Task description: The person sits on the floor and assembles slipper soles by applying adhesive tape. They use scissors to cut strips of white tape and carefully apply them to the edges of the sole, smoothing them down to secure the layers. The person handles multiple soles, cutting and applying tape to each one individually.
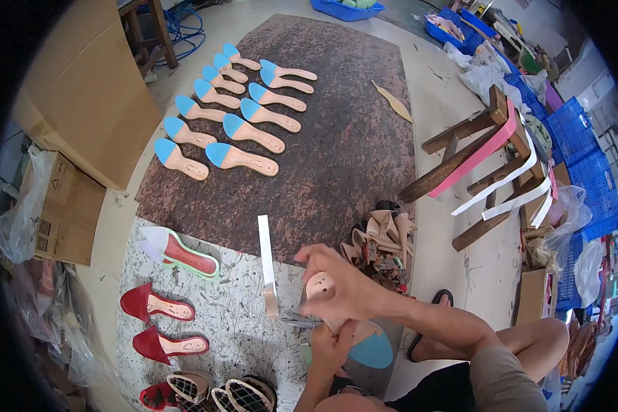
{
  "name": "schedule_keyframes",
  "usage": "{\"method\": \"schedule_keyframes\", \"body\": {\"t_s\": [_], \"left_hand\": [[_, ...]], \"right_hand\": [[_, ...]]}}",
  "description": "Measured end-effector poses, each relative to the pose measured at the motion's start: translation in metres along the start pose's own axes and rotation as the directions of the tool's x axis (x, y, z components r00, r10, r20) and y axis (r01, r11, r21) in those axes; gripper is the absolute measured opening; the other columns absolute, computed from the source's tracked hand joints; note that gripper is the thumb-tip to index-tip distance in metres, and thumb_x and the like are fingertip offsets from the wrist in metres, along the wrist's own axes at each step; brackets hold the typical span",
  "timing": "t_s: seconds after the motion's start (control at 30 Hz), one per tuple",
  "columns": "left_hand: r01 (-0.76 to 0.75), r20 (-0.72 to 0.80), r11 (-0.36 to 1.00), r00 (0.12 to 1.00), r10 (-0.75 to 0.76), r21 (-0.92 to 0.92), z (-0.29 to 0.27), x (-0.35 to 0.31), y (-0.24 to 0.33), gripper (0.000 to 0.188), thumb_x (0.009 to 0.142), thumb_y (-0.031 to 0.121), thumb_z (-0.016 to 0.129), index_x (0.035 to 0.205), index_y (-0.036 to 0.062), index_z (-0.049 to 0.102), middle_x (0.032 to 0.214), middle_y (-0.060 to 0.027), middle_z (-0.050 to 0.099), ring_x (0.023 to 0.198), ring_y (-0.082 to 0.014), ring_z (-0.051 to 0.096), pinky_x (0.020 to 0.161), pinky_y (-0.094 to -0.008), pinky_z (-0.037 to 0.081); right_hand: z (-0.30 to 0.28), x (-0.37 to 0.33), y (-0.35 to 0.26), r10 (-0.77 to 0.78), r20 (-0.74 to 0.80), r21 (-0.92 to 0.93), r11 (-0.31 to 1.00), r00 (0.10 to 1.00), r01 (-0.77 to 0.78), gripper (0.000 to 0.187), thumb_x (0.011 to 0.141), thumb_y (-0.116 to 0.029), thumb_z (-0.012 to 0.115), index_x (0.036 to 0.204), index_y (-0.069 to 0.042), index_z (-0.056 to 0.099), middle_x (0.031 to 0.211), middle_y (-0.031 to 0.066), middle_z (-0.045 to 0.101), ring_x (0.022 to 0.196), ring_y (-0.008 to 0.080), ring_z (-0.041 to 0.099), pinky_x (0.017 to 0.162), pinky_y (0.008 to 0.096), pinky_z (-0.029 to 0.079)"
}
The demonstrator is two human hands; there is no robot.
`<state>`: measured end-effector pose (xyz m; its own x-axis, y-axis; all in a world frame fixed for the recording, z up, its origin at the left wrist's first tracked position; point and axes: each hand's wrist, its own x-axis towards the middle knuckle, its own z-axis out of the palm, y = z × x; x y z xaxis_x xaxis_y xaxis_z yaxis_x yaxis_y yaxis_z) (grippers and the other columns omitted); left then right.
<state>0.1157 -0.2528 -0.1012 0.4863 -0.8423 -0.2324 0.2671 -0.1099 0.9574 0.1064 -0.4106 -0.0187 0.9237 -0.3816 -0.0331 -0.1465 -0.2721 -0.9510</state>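
A shoe insole with a beige heel [319,284] and a blue toe part [373,350] is in my hands, tilted, its middle partly covered. My left hand [331,345] is closed around its narrow middle. Around the heel end curves my right hand [350,285], thumb on one side and fingers on the other, slightly blurred. Beside my hands, a white strip with a beige end [265,257] stands out over the light board. A grey metal tool [296,321] shows partly near my left hand; its kind is unclear.
Two rows of blue-toed insoles [253,141] lie on the brown mat [336,151]. Red slippers [168,307] and a green-edged one [185,257] rest on the speckled board [233,343]. Beige shoe pieces [384,237] are heaped near my right hand. Strips hang over a wooden stool [460,147].
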Motion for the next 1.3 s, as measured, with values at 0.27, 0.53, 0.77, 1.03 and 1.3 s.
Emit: {"method": "schedule_keyframes", "body": {"t_s": [0.27, 0.53, 0.77, 1.03, 1.3], "left_hand": [[0.371, 0.449, 0.724, 0.888, -0.096, -0.581, -0.014, 0.015, -0.005, 0.03, 0.092, 0.023, 0.061, 0.11, -0.0009, 0.065, 0.102, -0.0058, 0.067, 0.095, -0.0152, 0.063, 0.08, -0.0269, 0.05], [-0.014, -0.047, 1.0, 0.999, 0.014, 0.0, -0.041, 0.0, 0.037, 0.052, 0.087, 0.028, 0.071, 0.125, -0.0047, 0.059, 0.112, -0.0126, 0.063, 0.097, -0.0224, 0.059, 0.083, -0.0347, 0.05], [-0.435, 0.264, 0.194, 0.784, 0.562, 0.879, -0.072, 0.003, 0.106, 0.058, 0.068, 0.029, 0.083, 0.116, 0.0022, 0.065, 0.109, -0.008, 0.066, 0.085, -0.0229, 0.055, 0.081, -0.0404, 0.036], [-0.638, 0.573, -0.086, 0.614, 0.542, 0.765, -0.085, -0.007, 0.152, 0.042, 0.071, 0.027, 0.082, 0.105, 0.0078, 0.067, 0.108, -0.0084, 0.066, 0.083, -0.0217, 0.056, 0.08, -0.0414, 0.036], [-0.599, 0.605, -0.195, 0.622, 0.498, 0.777, -0.085, 0.002, 0.126, 0.049, 0.078, 0.037, 0.077, 0.113, 0.0111, 0.056, 0.123, -0.0126, 0.06, 0.111, -0.0263, 0.054, 0.097, -0.0476, 0.034]], "right_hand": [[-0.02, -0.01, -0.009, -0.177, -0.059, -0.039, 0.984, 0.982, 0.175, 0.04, 0.073, -0.019, 0.084, 0.1, -0.008, 0.057, 0.133, 0.0126, 0.043, 0.126, 0.0301, 0.042, 0.103, 0.0396, 0.035], [-0.036, -0.02, -0.018, 0.124, -0.135, 0.562, 0.826, 0.983, -0.027, 0.043, 0.102, -0.032, 0.051, 0.132, 0.0, 0.052, 0.135, 0.0154, 0.051, 0.124, 0.0246, 0.053, 0.105, 0.036, 0.043], [-0.031, -0.016, -0.014, 0.36, 0.417, 0.657, 0.515, 0.834, -0.551, 0.052, 0.105, -0.037, 0.038, 0.12, 0.009, 0.058, 0.117, 0.0194, 0.064, 0.103, 0.0254, 0.067, 0.089, 0.0366, 0.057], [-0.039, -0.011, -0.041, -0.008, 0.442, -0.082, 0.995, 0.897, 0.049, 0.037, 0.1, -0.029, 0.05, 0.089, 0.005, 0.063, 0.071, 0.0179, 0.061, 0.067, 0.0183, 0.063, 0.057, 0.04, 0.047], [-0.01, -0.026, -0.026, -0.025, 0.3, -0.178, 0.981, 0.954, 0.082, 0.034, 0.092, -0.03, 0.062, 0.081, 0.002, 0.066, 0.058, 0.017, 0.056, 0.052, 0.021, 0.057, 0.051, 0.0395, 0.041]]}}
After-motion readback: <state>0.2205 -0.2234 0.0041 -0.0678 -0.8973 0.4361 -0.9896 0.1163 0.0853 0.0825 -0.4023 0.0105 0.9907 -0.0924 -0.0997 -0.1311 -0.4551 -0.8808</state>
